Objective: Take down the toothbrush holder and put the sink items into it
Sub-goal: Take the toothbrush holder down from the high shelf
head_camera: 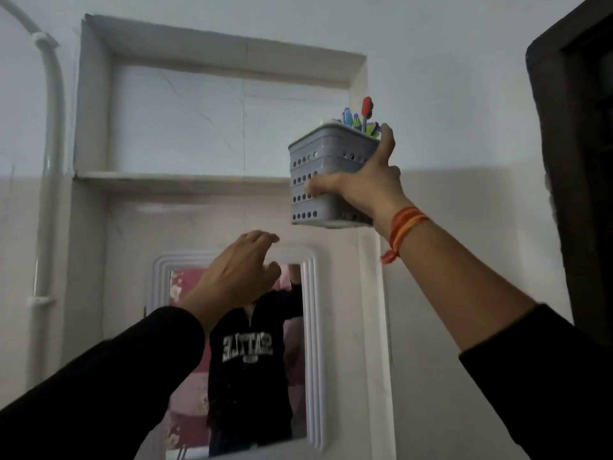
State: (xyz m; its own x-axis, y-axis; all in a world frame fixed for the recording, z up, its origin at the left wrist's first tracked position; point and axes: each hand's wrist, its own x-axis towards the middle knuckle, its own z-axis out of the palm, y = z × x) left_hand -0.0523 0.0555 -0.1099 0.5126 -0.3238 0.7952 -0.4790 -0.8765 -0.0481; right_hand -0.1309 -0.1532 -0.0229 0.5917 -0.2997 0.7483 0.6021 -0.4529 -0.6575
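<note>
Item: toothbrush holder (326,180), grey plastic, squarish, sides pierced with rows of round holes; we log it held in the air just off the right end of the wall niche's ledge (172,178), above the top right corner of the mirror frame (311,293), its base touching nothing that we can make out. Contents: several toothbrushes (360,116), coloured heads standing up past the rim, one red, one blue; the exact count we cannot tell. Holder reads roughly upright, tipped slightly. Task status, as we judge it: the taking down is under way, the holder lifted clear of the ledge but not yet lowered; the second part, loading the sink items, is not begun, and neither the sink nor those items appear in this view, so we cannot list them. Right hand (368,187): closed around the holder's near side, thumb raised along the right edge up to the rim, fingers curled across the perforated front, a firm wrap and not a pinch; an orange thread band (403,227) sits on that wrist. Left hand (242,270): empty, raised below and to the left of the holder, fingers loosely spread and slightly curled, in front of the mirror frame's top edge; whether it touches the frame we cannot tell. Both arms wear dark sleeves (116,376). A pale pipe (53,134) runs down the wall left of the niche.
</note>
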